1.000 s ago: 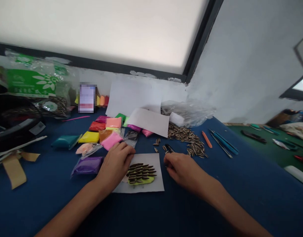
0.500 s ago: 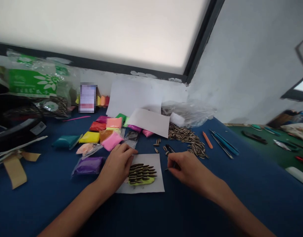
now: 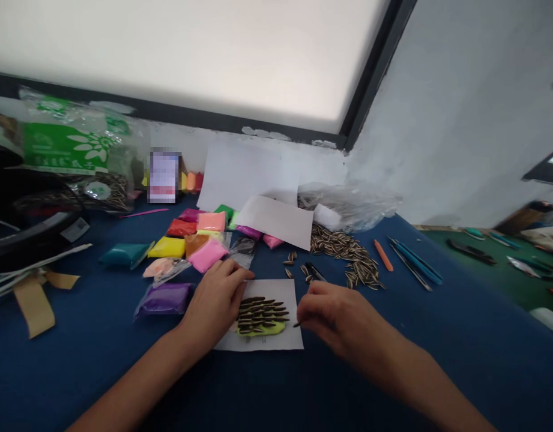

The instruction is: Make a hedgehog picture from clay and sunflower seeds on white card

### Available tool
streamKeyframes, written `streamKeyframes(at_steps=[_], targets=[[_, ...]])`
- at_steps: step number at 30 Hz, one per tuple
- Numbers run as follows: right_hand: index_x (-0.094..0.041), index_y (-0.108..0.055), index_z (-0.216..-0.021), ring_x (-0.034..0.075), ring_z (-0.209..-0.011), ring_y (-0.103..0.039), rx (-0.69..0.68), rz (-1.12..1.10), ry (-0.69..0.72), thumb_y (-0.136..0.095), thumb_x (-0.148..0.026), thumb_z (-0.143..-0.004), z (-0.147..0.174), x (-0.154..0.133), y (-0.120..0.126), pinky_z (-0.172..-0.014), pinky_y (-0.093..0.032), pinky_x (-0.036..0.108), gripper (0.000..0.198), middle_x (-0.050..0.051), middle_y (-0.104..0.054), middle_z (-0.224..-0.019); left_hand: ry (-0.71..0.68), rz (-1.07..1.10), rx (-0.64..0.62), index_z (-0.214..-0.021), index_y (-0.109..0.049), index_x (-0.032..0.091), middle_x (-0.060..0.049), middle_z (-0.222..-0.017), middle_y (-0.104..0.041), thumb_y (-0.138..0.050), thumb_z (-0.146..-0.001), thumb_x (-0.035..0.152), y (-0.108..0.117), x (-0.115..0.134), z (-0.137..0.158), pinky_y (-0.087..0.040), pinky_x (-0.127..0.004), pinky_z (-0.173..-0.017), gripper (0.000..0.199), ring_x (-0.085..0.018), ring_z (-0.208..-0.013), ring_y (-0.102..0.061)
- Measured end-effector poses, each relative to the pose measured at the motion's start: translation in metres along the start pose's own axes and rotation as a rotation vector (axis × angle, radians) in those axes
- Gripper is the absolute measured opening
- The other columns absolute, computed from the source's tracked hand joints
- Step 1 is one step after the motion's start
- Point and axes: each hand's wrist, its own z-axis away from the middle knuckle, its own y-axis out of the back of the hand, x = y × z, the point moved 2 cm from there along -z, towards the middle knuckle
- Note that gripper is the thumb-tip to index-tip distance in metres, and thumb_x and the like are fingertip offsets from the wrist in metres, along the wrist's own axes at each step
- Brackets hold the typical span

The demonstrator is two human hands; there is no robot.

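My left hand (image 3: 217,298) lies on the left side of a small white sheet of paper (image 3: 293,341), its fingers resting along the top edge. On that sheet sits a flat yellow-green clay shape (image 3: 274,329), with overlapping rows of dark sunflower seeds (image 3: 262,311) covering its upper part. The clay's left end is partly hidden by my left hand. To the right, my right hand (image 3: 334,309) pinches a single sunflower seed (image 3: 296,325) between thumb and fingertips, over the paper's right edge. A few loose seeds (image 3: 289,273) lie just beyond the sheet.
A heap of sunflower seeds (image 3: 343,249) spills from a clear plastic bag (image 3: 370,204). Coloured clay packets, such as a purple one (image 3: 163,299), crowd the left. An orange stick (image 3: 383,255) and blue tweezers (image 3: 415,261) lie right. A green seed bag (image 3: 69,144) stands at back left.
My right hand has moved slightly left and nearer to the paper, and the seed in its fingertips now shows at the sheet's right edge. The left hand stays on the paper.
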Motion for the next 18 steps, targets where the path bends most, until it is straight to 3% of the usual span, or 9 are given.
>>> streamKeyframes(at_steps=[18], targets=[[-0.017,-0.063,-0.075,0.009,-0.064,-0.052,0.046,-0.002,0.045,-0.053,-0.015,-0.092,-0.004,-0.006,-0.019,-0.058,-0.034,0.022,0.020,0.000,-0.058,-0.076,0.008,0.000,-0.001,-0.100,-0.067,0.015,-0.009,-0.093,-0.060,-0.042,-0.091,0.013,-0.001,0.000,0.000,-0.047,-0.042,-0.079,0.027,-0.025,-0.089,-0.054]])
